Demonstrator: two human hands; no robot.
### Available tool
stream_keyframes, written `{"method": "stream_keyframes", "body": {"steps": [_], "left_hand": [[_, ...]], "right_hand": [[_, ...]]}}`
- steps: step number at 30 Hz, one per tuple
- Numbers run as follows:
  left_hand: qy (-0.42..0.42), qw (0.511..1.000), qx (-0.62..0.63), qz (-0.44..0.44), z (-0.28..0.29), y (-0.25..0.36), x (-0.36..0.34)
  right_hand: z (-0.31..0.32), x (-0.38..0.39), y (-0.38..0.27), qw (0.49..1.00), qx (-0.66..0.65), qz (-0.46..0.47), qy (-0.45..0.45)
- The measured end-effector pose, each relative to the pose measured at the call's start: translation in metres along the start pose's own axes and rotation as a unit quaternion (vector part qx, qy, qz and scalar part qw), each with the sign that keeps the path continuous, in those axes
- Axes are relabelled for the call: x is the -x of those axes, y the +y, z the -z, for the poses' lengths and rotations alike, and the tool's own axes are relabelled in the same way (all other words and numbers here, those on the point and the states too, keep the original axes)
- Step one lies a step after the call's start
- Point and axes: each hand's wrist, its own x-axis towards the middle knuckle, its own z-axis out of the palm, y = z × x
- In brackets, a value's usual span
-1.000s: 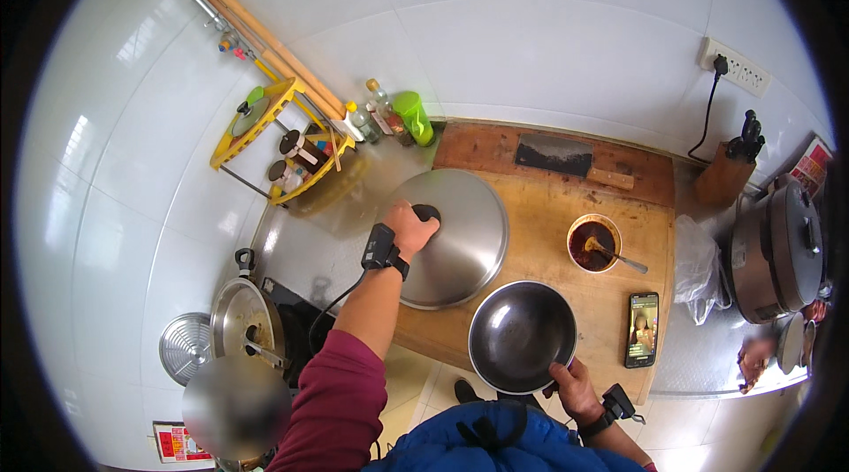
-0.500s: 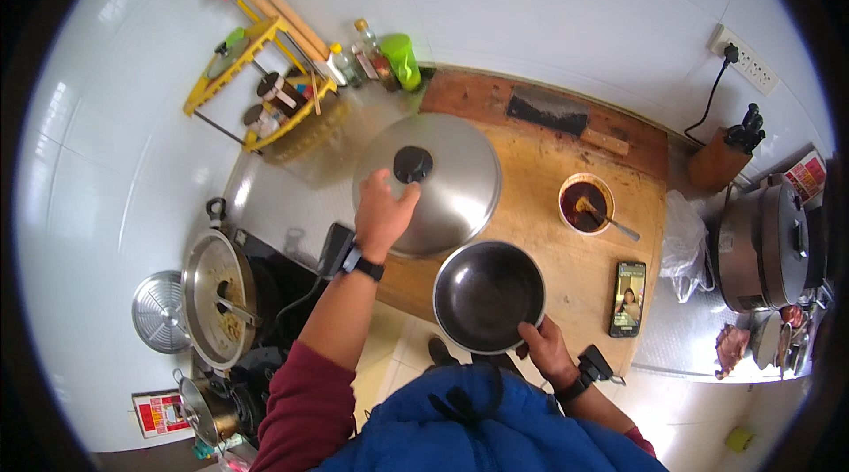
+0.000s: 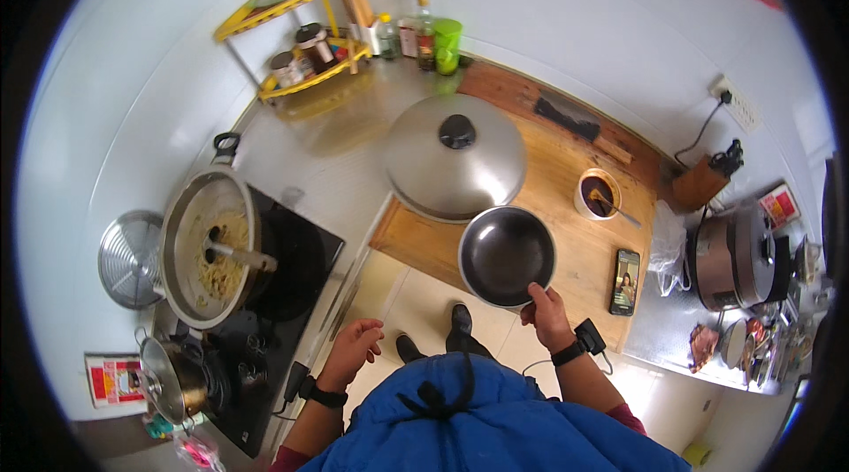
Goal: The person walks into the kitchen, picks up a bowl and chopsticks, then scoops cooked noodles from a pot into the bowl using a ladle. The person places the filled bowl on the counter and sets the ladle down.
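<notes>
My right hand (image 3: 548,317) grips a small dark pan (image 3: 506,251) by its near side, over the front of the wooden board (image 3: 575,260). My left hand (image 3: 354,344) is empty with loosely bent fingers apart, beside the induction stove (image 3: 274,355). Behind the dark pan, a large steel lid (image 3: 429,162) with a black knob rests on the board. A steel pan (image 3: 181,237) on the stove holds pale food and a black utensil with a pale handle. A cup of dark sauce (image 3: 591,184) with a spoon and a phone (image 3: 623,282) lie to the right.
At the back are a yellow corner rack (image 3: 234,23), bottles and a green container (image 3: 447,46). A cleaver (image 3: 566,121) lies on the board. Rightward stand a knife block (image 3: 699,182), plastic bag and rice cooker (image 3: 730,264). A lidded pot (image 3: 168,379) sits at lower left.
My left hand has let go of the lid's knob and moved back toward me, down beside the stove. The view has turned toward the stove. My right hand still holds the dark pan.
</notes>
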Motion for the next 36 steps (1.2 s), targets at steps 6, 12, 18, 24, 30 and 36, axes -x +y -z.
{"method": "stream_keyframes", "body": {"steps": [6,12,18,24,30,36], "left_hand": [[0.004,0.998,0.057,-0.035,0.059,-0.041,0.032],[0.023,0.996,0.077,-0.044,0.104,-0.066,0.055],[0.056,0.988,0.13,-0.069,0.136,-0.089,0.07],[0.113,0.98,0.149,-0.067,0.142,-0.098,0.076],[0.102,0.986,0.132,-0.029,0.128,-0.084,0.063],[0.022,0.996,0.082,-0.012,0.096,-0.046,0.035]], "right_hand": [[-0.014,0.024,0.017,0.999,-0.018,-0.036,0.036],[-0.089,0.079,0.026,0.971,0.175,-0.024,-0.163],[-0.148,0.105,-0.002,0.935,0.278,0.082,-0.207],[-0.056,0.042,-0.028,0.834,0.26,0.428,0.231],[0.004,0.007,-0.007,0.973,0.11,0.061,0.193],[-0.018,0.006,0.007,0.994,0.035,0.069,0.082]]}}
